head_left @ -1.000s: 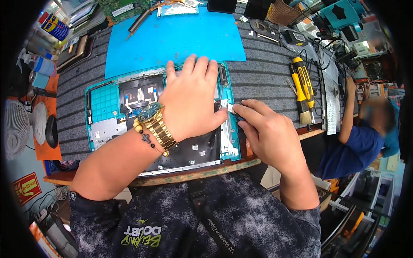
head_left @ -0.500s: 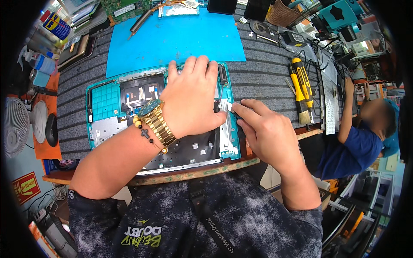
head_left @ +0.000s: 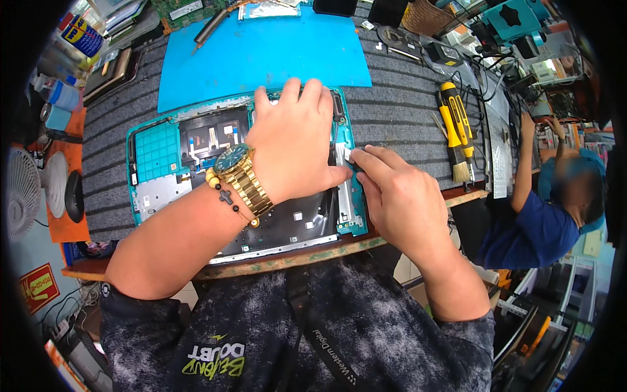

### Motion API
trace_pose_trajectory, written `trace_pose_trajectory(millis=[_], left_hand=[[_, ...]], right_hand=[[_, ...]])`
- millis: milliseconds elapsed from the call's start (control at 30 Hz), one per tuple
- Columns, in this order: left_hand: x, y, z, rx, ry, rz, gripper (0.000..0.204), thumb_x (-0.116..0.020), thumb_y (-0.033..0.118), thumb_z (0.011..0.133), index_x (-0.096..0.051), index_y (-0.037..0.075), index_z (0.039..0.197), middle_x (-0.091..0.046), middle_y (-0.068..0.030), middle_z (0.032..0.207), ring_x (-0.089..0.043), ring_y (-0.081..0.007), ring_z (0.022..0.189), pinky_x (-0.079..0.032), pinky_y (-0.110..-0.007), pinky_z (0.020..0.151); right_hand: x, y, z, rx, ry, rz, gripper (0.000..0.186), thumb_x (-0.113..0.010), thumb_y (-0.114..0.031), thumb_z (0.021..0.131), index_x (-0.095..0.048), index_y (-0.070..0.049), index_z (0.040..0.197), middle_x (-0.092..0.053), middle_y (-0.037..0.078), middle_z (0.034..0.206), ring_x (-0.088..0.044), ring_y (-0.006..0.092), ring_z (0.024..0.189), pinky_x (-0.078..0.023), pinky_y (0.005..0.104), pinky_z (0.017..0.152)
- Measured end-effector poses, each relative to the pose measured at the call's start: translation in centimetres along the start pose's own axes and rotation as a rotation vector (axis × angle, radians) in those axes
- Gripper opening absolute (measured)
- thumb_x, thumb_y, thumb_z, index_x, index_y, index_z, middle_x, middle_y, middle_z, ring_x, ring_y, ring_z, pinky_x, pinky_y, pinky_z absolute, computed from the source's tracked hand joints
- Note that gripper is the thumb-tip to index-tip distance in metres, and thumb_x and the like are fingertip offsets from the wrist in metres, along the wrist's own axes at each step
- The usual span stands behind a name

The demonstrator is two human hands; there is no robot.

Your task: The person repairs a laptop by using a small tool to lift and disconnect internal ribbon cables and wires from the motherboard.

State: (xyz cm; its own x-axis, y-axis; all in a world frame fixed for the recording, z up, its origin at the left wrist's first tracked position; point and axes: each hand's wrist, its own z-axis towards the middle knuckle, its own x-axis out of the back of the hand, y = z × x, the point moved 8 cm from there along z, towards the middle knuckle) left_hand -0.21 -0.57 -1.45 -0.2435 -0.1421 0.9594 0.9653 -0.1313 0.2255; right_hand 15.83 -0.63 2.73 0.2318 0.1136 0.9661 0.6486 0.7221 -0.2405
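The teal laptop casing [head_left: 287, 228] lies beneath the slightly spread fingers of the left hand [head_left: 294, 144], on a striped mat [head_left: 398, 117]. The right hand [head_left: 408, 196] curls its fingers at the casing's right edge; whether they clamp anything, I cannot tell.

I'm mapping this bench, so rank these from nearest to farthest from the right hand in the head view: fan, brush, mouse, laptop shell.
1. Laptop shell: just left of the right hand.
2. Brush: to the hand's right.
3. Mouse: far left.
4. Fan: farther left, beyond the mouse.
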Motion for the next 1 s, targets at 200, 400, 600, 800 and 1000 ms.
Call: trace_pose_trajectory(millis=[200,400,600,800,1000], left_hand=[[-0.03,0.03,0.03,-0.016,0.025,-0.012,0.112,-0.1,0.064,0.074,-0.067,-0.009,0.153,-0.065,-0.0186,0.142,-0.062,-0.0392,0.139,-0.052,-0.069,0.112],[-0.01,0.11,-0.12,-0.037,0.062,-0.006,0.109,-0.099,0.063,0.075,-0.067,-0.009,0.151,-0.065,-0.0189,0.141,-0.062,-0.0394,0.136,-0.052,-0.069,0.11],[-0.16,0.12,-0.14,-0.056,0.063,0.005,0.109,-0.098,0.063,0.077,-0.066,-0.011,0.151,-0.065,-0.0189,0.14,-0.062,-0.0392,0.135,-0.054,-0.068,0.107],[-0.22,0.13,0.25,-0.044,0.002,0.043,0.113,-0.097,0.065,0.079,-0.063,-0.012,0.155,-0.064,-0.0196,0.142,-0.061,-0.0392,0.137,-0.055,-0.072,0.109],[-0.24,0.05,0.22,-0.026,-0.016,0.031,0.119,-0.096,0.068,0.081,-0.061,-0.013,0.159,-0.064,-0.021,0.147,-0.06,-0.0398,0.143,-0.053,-0.078,0.116]], right_hand=[[-0.52,-0.2,-0.34,-0.036,0.035,-0.04,0.026,-0.077,-0.013,0.106,-0.08,-0.007,0.131,-0.085,0.016,0.129,-0.085,0.0428,0.092,-0.069,0.0536,0.079],[-0.86,-0.25,-0.37,-0.039,0.053,-0.074,0.03,-0.08,-0.015,0.104,-0.081,-0.008,0.133,-0.086,0.021,0.134,-0.087,0.0421,0.092,-0.07,0.0526,0.079],[-0.91,-0.51,-0.31,-0.09,0.045,-0.011,0.027,-0.078,-0.014,0.106,-0.081,-0.006,0.133,-0.084,0.019,0.13,-0.085,0.0461,0.092,-0.069,0.0565,0.081],[-0.56,0.21,0.01,-0.121,-0.011,0.129,0.025,-0.073,-0.013,0.112,-0.08,-0.004,0.134,-0.081,0.018,0.131,-0.082,0.0494,0.099,-0.068,0.0594,0.087],[-0.42,0.4,-0.14,-0.108,-0.027,0.116,0.025,-0.074,-0.014,0.112,-0.08,-0.006,0.135,-0.081,0.017,0.132,-0.082,0.0486,0.102,-0.067,0.0597,0.089]])
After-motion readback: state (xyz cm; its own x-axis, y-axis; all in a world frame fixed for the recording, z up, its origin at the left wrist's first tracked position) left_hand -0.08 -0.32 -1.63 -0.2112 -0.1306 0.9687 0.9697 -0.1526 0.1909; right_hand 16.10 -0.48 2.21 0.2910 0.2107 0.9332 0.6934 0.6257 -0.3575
